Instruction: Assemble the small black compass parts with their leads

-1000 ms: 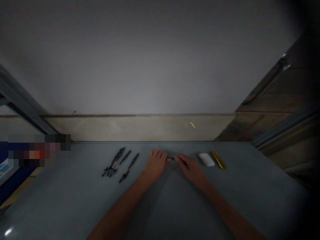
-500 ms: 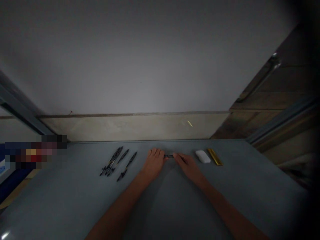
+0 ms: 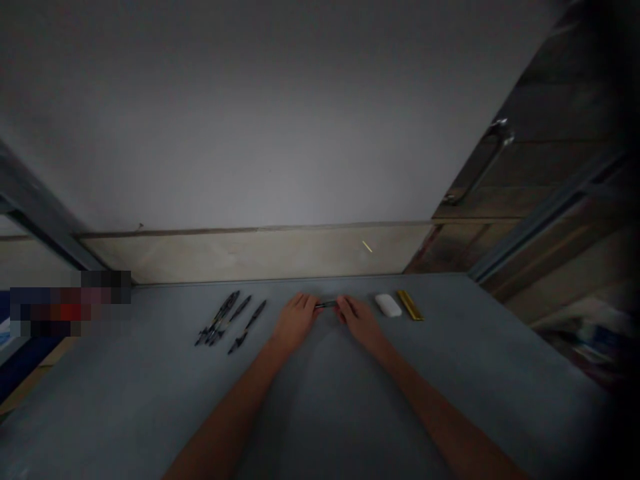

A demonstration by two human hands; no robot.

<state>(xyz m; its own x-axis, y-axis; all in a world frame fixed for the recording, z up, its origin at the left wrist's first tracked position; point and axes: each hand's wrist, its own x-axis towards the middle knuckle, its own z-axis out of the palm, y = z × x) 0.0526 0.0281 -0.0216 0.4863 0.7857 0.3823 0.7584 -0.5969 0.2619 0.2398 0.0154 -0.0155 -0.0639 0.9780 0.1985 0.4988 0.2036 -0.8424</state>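
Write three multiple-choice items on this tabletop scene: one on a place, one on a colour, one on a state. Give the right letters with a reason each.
1. Where does the white eraser lie?
A. Left of the loose pens
B. Between the right hand and the gold bar
C. On the floor

2. What colour is the table?
A. Grey
B. Red
C. Yellow

3. How is the dark pen held?
A. Lying untouched
B. By one hand only
C. By both hands, one at each end

Answers:
1 B: it sits just right of the right hand, beside the gold bar.
2 A: its bare top looks dull grey.
3 C: the left hand and the right hand meet on it.
The loose pens lie left of the hands.
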